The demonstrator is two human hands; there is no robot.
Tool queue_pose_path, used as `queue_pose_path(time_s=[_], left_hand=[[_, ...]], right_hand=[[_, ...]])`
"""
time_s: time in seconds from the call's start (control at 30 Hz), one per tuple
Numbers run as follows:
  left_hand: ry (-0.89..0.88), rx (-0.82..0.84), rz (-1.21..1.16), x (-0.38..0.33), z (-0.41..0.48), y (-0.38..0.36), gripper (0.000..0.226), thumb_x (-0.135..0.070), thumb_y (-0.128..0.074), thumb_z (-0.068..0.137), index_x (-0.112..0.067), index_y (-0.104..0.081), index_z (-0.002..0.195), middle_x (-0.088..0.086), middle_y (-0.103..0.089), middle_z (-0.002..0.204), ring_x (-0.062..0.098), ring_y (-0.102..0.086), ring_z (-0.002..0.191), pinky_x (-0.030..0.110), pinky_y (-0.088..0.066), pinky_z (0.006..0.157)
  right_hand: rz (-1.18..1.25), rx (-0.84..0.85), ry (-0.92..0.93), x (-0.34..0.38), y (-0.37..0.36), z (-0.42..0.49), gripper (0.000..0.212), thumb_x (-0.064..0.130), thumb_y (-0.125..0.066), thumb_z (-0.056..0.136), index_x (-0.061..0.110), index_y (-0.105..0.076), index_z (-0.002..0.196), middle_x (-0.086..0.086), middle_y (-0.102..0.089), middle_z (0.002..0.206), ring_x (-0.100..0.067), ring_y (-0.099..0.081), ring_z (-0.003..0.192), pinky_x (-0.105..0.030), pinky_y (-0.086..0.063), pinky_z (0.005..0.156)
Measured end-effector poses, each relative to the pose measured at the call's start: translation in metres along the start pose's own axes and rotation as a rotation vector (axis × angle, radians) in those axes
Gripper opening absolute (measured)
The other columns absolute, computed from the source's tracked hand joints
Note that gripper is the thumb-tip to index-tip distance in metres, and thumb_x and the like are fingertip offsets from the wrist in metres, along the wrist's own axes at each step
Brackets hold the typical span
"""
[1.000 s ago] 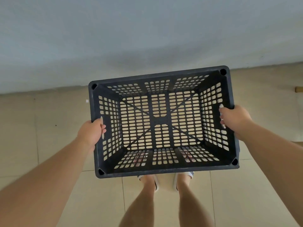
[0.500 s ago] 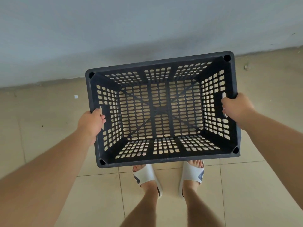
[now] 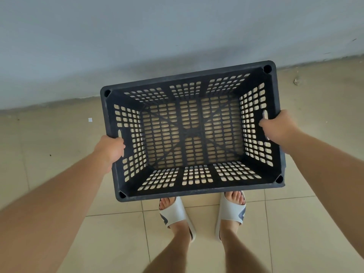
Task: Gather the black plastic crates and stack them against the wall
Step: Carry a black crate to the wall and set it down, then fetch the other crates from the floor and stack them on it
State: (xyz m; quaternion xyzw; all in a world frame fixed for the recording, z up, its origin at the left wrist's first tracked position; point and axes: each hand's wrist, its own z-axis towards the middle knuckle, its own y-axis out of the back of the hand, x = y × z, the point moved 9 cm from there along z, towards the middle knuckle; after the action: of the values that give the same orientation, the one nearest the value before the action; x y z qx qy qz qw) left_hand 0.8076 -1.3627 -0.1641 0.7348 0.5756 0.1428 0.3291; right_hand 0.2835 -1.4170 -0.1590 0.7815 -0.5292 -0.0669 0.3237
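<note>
Black plastic crate, open side up, empty, seen from straight above. Walls and base are perforated with rows of small slots, and a raised cross runs corner to corner over the base. Beige tile shows through the holes.

Left hand grips the left short side at the handle slot, clamped on the rim. The thumb side shows on the inner face; the other fingers are hidden under the edge. Right hand grips the right short side the same way, fingers closed round the rim beside its handle slot. Both arms are stretched forward and down.

Crate position: held between the two hands, in front of the person's legs, long sides roughly parallel to the wall. It sits skewed in view, right end nearer the wall than the left. The far long rim lies close to the line where the grey-blue wall meets the floor. The near long rim covers the toes. Cannot tell whether the base touches the floor.

Feet in white slippers, left slipper and right slipper, stand just behind the near rim.

Floor is beige tile with thin grout lines. A small white scrap lies left of the crate near the wall. A bit of debris lies to the right of the far corner.
</note>
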Motion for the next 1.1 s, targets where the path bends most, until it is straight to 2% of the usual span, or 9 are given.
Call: queue_pose_path(time_s=[0.13, 0.27, 0.4, 0.5, 0.6, 0.67, 0.8, 1.0, 1.1], left_hand=[[-0.008, -0.065, 0.183, -0.022, -0.029, 0.021, 0.057, -0.028, -0.067, 0.089, -0.013, -0.048, 0.141, 0.012, -0.059, 0.13, 0.035, -0.062, 0.108, 0.046, -0.055, 0.086], [-0.168, -0.062, 0.284, -0.067, -0.1, 0.038, 0.066, -0.033, -0.065, 0.082, -0.019, -0.044, 0.143, 0.01, -0.055, 0.132, 0.037, -0.062, 0.109, 0.053, -0.057, 0.09], [-0.276, 0.02, 0.317, -0.096, -0.185, 0.053, 0.06, -0.033, -0.061, 0.091, -0.019, -0.041, 0.146, 0.007, -0.055, 0.132, 0.033, -0.063, 0.109, 0.052, -0.057, 0.092], [-0.338, 0.045, 0.326, -0.115, -0.245, 0.073, 0.058, -0.035, -0.058, 0.089, -0.021, -0.044, 0.144, 0.005, -0.058, 0.128, 0.031, -0.067, 0.101, 0.049, -0.059, 0.086], [-0.379, 0.052, 0.337, -0.13, -0.306, 0.1, 0.06, -0.037, -0.055, 0.087, -0.024, -0.044, 0.145, 0.004, -0.06, 0.124, 0.029, -0.069, 0.094, 0.049, -0.061, 0.082], [-0.419, 0.052, 0.35, -0.136, -0.346, 0.116, 0.064, -0.04, -0.053, 0.084, -0.024, -0.044, 0.145, 0.003, -0.061, 0.125, 0.03, -0.067, 0.1, 0.049, -0.06, 0.085], [-0.562, 0.073, 0.455, -0.149, -0.431, 0.131, 0.058, -0.039, -0.053, 0.092, -0.024, -0.043, 0.147, 0.002, -0.054, 0.136, 0.026, -0.059, 0.114, 0.044, -0.055, 0.093], [-0.833, 0.045, 0.683, -0.148, -0.509, 0.156, 0.051, -0.035, -0.052, 0.097, -0.022, -0.042, 0.146, 0.002, -0.048, 0.144, 0.024, -0.05, 0.125, 0.046, -0.051, 0.098], [-0.902, 0.117, 0.716, -0.14, -0.538, 0.168, 0.053, -0.039, -0.052, 0.097, -0.025, -0.04, 0.147, 0.001, -0.046, 0.146, 0.024, -0.05, 0.125, 0.045, -0.051, 0.097]], right_hand=[[0.003, 0.038, -0.031, -0.001, 0.009, -0.028, 0.059, 0.028, -0.068, 0.091, 0.013, -0.041, 0.142, -0.017, -0.062, 0.125, -0.038, -0.066, 0.105, -0.056, -0.057, 0.093], [0.002, 0.044, 0.012, 0.007, 0.03, -0.084, 0.063, 0.026, -0.065, 0.094, 0.017, -0.035, 0.149, -0.014, -0.055, 0.132, -0.036, -0.061, 0.113, -0.051, -0.058, 0.09], [-0.013, 0.083, 0.078, 0.026, 0.056, -0.149, 0.061, 0.028, -0.059, 0.098, 0.02, -0.034, 0.153, -0.012, -0.053, 0.135, -0.032, -0.06, 0.112, -0.045, -0.059, 0.084], [-0.135, 0.11, 0.196, 0.052, 0.081, -0.207, 0.064, 0.031, -0.06, 0.096, 0.022, -0.034, 0.154, -0.01, -0.048, 0.141, -0.033, -0.058, 0.118, -0.053, -0.06, 0.091], [-0.243, 0.144, 0.283, 0.073, 0.109, -0.268, 0.067, 0.033, -0.057, 0.095, 0.023, -0.031, 0.156, -0.011, -0.045, 0.148, -0.034, -0.05, 0.13, -0.054, -0.052, 0.103], [-0.33, 0.166, 0.362, 0.082, 0.125, -0.309, 0.068, 0.03, -0.054, 0.097, 0.021, -0.027, 0.158, -0.011, -0.041, 0.152, -0.034, -0.042, 0.137, -0.051, -0.045, 0.111], [-0.432, 0.17, 0.453, 0.084, 0.148, -0.384, 0.063, 0.03, -0.052, 0.098, 0.023, -0.027, 0.156, -0.006, -0.042, 0.15, -0.03, -0.04, 0.135, -0.046, -0.046, 0.108], [-0.406, 0.061, 0.42, 0.069, 0.181, -0.474, 0.062, 0.036, -0.052, 0.096, 0.027, -0.031, 0.154, -0.001, -0.043, 0.149, -0.027, -0.043, 0.133, -0.049, -0.045, 0.109], [-0.38, -0.033, 0.394, 0.056, 0.199, -0.517, 0.06, 0.037, -0.052, 0.096, 0.028, -0.034, 0.153, -0.002, -0.041, 0.151, -0.028, -0.041, 0.134, -0.049, -0.044, 0.108]])
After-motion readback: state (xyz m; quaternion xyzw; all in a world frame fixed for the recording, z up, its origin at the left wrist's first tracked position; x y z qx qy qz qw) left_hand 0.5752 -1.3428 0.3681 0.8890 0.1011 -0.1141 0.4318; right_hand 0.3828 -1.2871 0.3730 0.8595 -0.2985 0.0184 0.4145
